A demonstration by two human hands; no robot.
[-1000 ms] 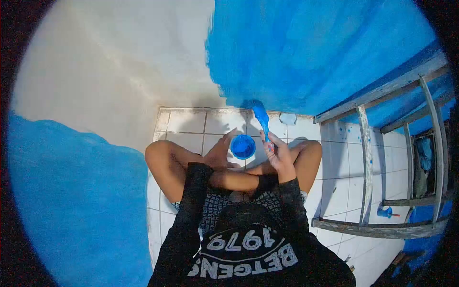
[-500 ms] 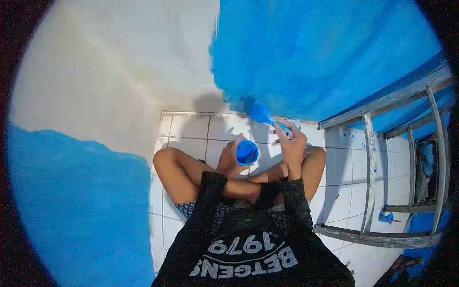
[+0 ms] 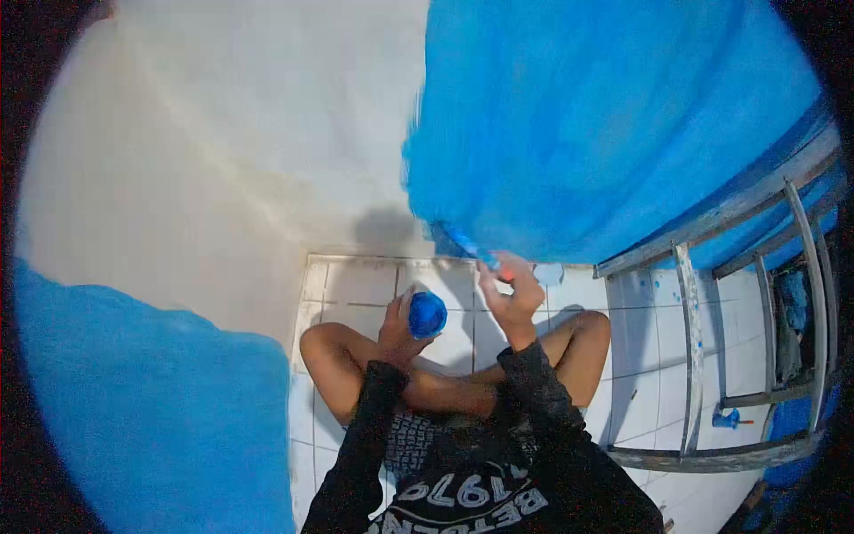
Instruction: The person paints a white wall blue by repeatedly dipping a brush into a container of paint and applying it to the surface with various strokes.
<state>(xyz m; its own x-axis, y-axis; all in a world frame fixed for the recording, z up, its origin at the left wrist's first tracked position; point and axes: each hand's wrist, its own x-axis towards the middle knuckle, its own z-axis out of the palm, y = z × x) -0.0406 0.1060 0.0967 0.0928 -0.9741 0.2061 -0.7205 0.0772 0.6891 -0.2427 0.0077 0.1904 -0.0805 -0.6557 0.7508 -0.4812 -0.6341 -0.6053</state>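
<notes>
My left hand (image 3: pixel 397 331) is wrapped round the side of a small cup of blue paint (image 3: pixel 429 315), held upright above my crossed legs. In my right hand (image 3: pixel 518 301), the fingers are closed on the handle of a paintbrush (image 3: pixel 463 240) covered in blue paint. Its bristles meet the lower part of the front wall, at the left edge of the blue-painted area (image 3: pixel 551 125). Part of the handle is hidden by my fingers, and some reddish colour shows there.
To the left, the bare whitish wall (image 3: pixel 258 116) meets a side wall with blue paint (image 3: pixel 151 392) low down. A wooden ladder (image 3: pixel 689 347) stands at the right. Beyond its rung, a blue-stained container with a brush-like stick (image 3: pixel 728 418) sits on white floor tiles (image 3: pixel 636 400).
The paintbrush has moved from in front of the wall to touching it, lower and further left. My left hand and the cup have shifted left and closer to me. The view has tilted slightly upward.
</notes>
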